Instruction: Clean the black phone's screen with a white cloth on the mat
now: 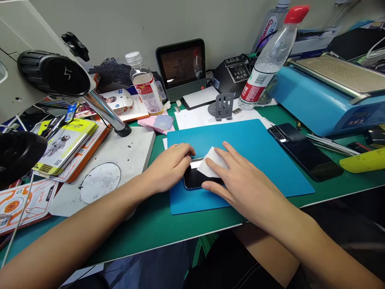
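Note:
A smartphone (192, 178) with a dark, glossy screen lies flat on the blue mat (249, 140). My left hand (170, 166) is closed at the phone's left end, its fingers curled around that edge. Over the screen, my right hand (237, 176) presses a folded white wipe (212, 162) down with its fingers. The right thumb is stretched out apart, near the lower edge of the phone. My right hand and the wipe cover the phone's right part.
A second dark phone (303, 150) lies at the mat's right edge, beside a blue machine (325, 96). Behind stand a red-capped bottle (261, 72), a phone stand (224, 106) and a white-capped bottle (147, 88). A microscope stand base (135, 148) and boxes (66, 148) occupy the left.

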The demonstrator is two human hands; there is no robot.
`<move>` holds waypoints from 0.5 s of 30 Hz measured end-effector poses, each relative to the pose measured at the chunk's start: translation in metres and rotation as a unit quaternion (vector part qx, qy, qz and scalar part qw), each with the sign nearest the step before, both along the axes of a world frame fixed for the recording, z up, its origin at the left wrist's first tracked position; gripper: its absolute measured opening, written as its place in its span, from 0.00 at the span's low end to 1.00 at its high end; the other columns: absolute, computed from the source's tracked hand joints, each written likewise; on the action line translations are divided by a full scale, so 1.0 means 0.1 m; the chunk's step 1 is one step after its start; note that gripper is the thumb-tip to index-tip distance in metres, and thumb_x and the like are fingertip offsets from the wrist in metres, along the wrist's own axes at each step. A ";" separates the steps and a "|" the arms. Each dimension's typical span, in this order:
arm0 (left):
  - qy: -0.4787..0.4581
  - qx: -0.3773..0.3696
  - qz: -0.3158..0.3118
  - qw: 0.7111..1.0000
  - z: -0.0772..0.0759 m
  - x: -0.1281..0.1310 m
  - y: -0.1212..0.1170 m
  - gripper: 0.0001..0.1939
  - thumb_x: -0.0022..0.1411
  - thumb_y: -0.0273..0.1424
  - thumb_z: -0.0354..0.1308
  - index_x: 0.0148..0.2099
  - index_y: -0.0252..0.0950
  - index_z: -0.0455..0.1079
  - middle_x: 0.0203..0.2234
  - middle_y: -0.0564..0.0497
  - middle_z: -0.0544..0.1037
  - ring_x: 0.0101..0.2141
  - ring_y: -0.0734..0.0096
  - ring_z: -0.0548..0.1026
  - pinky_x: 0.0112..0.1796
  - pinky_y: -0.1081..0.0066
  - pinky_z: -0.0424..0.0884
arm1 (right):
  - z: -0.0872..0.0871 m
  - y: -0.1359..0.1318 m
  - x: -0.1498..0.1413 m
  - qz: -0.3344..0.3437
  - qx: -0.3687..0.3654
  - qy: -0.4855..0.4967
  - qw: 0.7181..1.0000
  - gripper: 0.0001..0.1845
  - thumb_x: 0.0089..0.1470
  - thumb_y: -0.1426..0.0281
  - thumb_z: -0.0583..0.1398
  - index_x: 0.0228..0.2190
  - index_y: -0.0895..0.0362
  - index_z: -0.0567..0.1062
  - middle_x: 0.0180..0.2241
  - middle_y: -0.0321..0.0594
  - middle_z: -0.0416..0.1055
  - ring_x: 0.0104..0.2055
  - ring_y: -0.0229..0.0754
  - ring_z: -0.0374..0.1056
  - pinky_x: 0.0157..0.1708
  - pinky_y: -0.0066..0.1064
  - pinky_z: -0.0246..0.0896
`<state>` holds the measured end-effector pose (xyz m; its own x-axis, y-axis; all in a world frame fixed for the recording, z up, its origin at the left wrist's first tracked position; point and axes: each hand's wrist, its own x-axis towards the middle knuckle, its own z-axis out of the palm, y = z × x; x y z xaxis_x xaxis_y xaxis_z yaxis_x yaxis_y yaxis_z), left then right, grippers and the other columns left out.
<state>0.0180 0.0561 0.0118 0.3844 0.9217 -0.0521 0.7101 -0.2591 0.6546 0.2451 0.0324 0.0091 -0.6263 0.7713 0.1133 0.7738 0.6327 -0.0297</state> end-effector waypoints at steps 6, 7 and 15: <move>0.018 0.008 -0.014 1.000 -0.03 -0.01 0.01 0.12 0.72 0.30 0.43 0.46 0.39 0.68 0.43 0.49 0.78 0.46 0.59 0.73 0.48 0.58 0.68 | -0.12 -0.26 0.29 0.002 0.066 0.004 0.998 0.34 0.66 0.48 0.52 0.57 0.61 0.76 0.63 0.61 0.69 0.71 0.70 0.54 0.55 0.57 0.72; 0.018 0.008 -0.014 1.000 -0.04 -0.01 0.02 0.12 0.72 0.30 0.43 0.46 0.39 0.68 0.43 0.49 0.78 0.46 0.59 0.73 0.48 0.58 0.68 | -0.13 -0.30 0.32 0.001 0.069 0.002 0.998 0.34 0.66 0.48 0.52 0.57 0.61 0.76 0.63 0.61 0.68 0.72 0.70 0.53 0.54 0.57 0.72; 0.070 0.020 -0.066 0.995 -0.02 -0.01 0.02 0.13 0.69 0.39 0.51 0.48 0.37 0.69 0.42 0.47 0.74 0.44 0.56 0.71 0.46 0.55 0.68 | -0.17 -0.49 0.47 -0.007 0.070 0.009 0.997 0.33 0.68 0.49 0.49 0.59 0.59 0.75 0.65 0.60 0.66 0.72 0.69 0.52 0.54 0.58 0.73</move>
